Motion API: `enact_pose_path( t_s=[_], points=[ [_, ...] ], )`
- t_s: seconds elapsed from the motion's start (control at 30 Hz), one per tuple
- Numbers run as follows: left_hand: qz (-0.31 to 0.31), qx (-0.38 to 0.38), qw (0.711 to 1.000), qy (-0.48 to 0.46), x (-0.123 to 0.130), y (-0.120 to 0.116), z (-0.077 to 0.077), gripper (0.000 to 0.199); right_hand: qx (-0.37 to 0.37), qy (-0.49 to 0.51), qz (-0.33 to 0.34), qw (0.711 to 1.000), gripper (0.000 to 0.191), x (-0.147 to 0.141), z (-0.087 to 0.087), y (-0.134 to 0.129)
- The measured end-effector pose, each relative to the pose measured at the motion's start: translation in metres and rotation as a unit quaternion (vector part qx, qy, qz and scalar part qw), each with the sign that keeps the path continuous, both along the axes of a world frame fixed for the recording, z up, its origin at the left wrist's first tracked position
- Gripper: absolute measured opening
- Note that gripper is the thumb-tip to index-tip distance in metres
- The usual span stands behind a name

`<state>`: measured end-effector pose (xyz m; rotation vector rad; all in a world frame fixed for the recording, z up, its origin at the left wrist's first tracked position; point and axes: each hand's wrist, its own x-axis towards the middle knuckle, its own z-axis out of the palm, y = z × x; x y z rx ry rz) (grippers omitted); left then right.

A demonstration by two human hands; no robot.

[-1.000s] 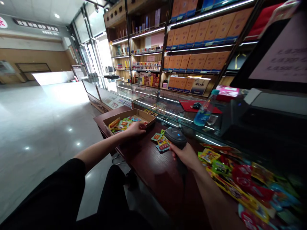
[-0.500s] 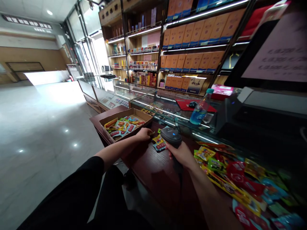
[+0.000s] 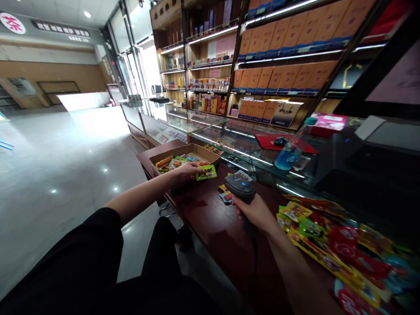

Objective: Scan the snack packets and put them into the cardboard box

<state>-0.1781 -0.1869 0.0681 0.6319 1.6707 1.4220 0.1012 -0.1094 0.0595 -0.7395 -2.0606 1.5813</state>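
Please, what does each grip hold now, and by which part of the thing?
The left grip holds a green packet by its end at image left; the right grip holds the scanner by its handle.

Packets [image 3: 226, 197] apparently behind scanner [image 3: 239, 185]

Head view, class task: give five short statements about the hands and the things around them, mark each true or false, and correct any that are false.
1. The right hand holds a scanner. True.
2. The left hand is empty. False: it holds a green packet.
3. Snack packets lie in the cardboard box. True.
4. The bottle has a red cap. False: the cap is teal.
5. A computer mouse rests on a red mat. True.
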Motion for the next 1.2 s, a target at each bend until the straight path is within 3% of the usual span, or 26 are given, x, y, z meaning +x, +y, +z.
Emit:
enact_pose_path(
  t_s=[0.27, 0.63, 0.87, 1.03, 1.2],
  points=[
    [-0.035, -0.015, 0.998, -0.045, 0.002, -0.005, 0.000, 0.033, -0.015, -0.004, 0.028, 0.999, 0.034, -0.003, -0.002, -0.010],
    [-0.040, -0.032, 0.999, 0.017, 0.005, -0.005, 0.000, 0.025, -0.013, -0.015, 0.044, 0.999, 0.033, -0.004, -0.006, -0.008],
    [-0.004, -0.036, 0.999, -0.023, 0.004, -0.004, 0.005, 0.033, -0.010, -0.021, 0.039, 0.999, 0.034, -0.002, -0.003, -0.008],
    [0.043, -0.020, 0.999, -0.003, -0.022, -0.017, 0.019, 0.032, -0.031, -0.009, 0.029, 0.999, 0.038, -0.002, 0.001, -0.009],
    [0.140, 0.073, 0.987, -0.016, -0.069, -0.049, 0.044, 0.030, -0.042, 0.008, 0.010, 0.999, 0.045, -0.003, 0.003, -0.008]
  ],
)
